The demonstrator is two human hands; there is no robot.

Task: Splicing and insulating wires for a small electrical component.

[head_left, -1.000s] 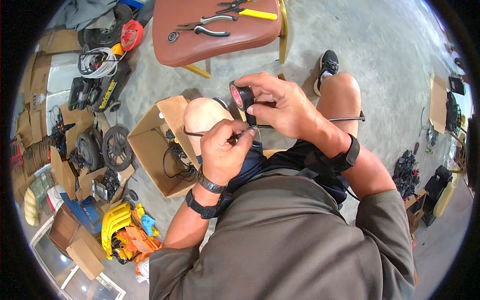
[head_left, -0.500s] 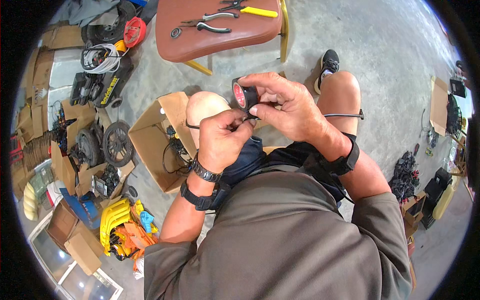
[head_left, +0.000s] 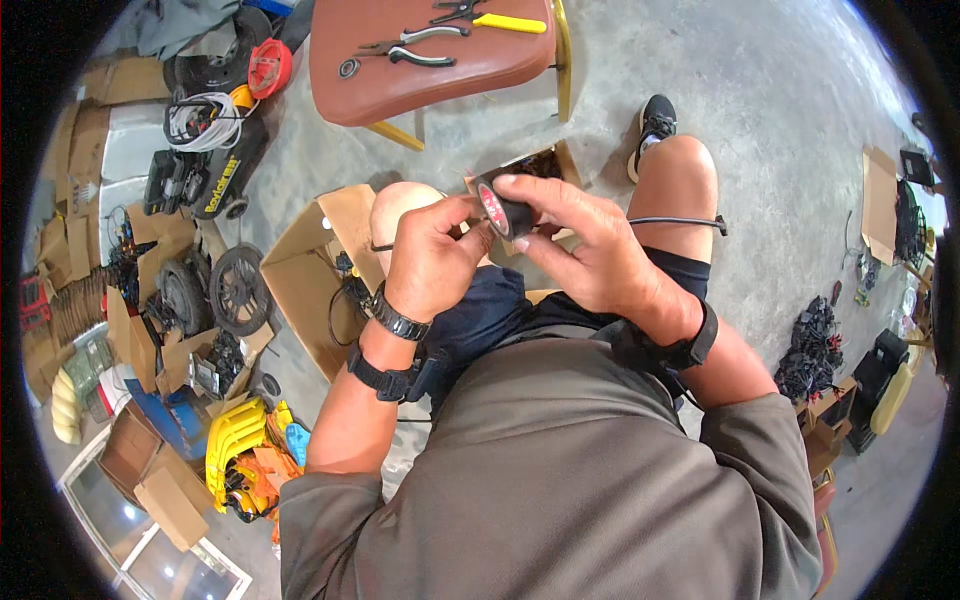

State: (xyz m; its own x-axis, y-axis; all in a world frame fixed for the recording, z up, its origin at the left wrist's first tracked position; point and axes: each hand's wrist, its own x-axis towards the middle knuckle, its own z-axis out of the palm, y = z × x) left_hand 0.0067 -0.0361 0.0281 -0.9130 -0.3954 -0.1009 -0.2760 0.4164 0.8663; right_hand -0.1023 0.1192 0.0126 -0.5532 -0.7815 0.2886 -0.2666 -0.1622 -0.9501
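Over my lap, my right hand (head_left: pixel 595 245) grips a roll of black electrical tape (head_left: pixel 517 212) between thumb and fingers. The roll is tilted, and its red-and-white core label faces left. My left hand (head_left: pixel 437 255) is closed in a pinch right beside the roll, at a thin black cable (head_left: pixel 680 219). This cable runs across behind both hands; its right end sticks out past my right knee, and a short piece shows left of my left hand. Fingers hide the spot where tape and cable meet.
Pliers (head_left: pixel 420 55), a yellow-handled tool (head_left: pixel 508 22) and a small ring (head_left: pixel 348 68) lie on a brown padded chair (head_left: pixel 430 95) ahead. An open cardboard box (head_left: pixel 310 290) with cables stands by my left knee; a smaller box (head_left: pixel 570 160) sits between my legs. Wheels (head_left: pixel 240 290) and cartons crowd the left.
The tape roll has turned and moved slightly down and to the right. My left hand has shifted a little up and left. More of the small box behind the hands now shows.
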